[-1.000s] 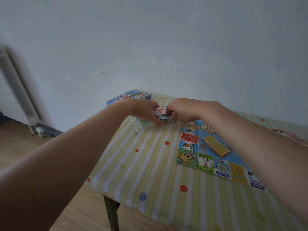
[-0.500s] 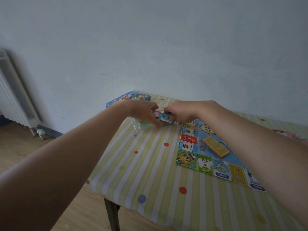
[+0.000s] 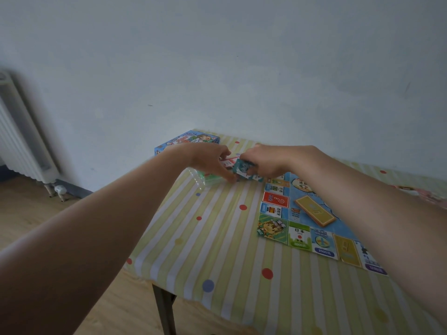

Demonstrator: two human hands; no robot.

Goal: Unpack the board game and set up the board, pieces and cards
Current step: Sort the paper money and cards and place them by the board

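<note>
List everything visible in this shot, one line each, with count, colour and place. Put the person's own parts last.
game board: one, blue centre with multicoloured squares, flat on the table's right half.
card stack: one, yellow, lying on the board's blue centre.
game box: one, blue with cartoon art, far left corner of the table by the wall.
clear plastic tray: one, transparent with green inside, under the left hand.
teal cards: a small bundle, teal and white, in the right hand.
table: one, covered in a yellow and white striped cloth with coloured dots.
radiator: one, white, left wall.
left hand: one, on the tray.
right hand: one, gripping the teal cards.
</note>
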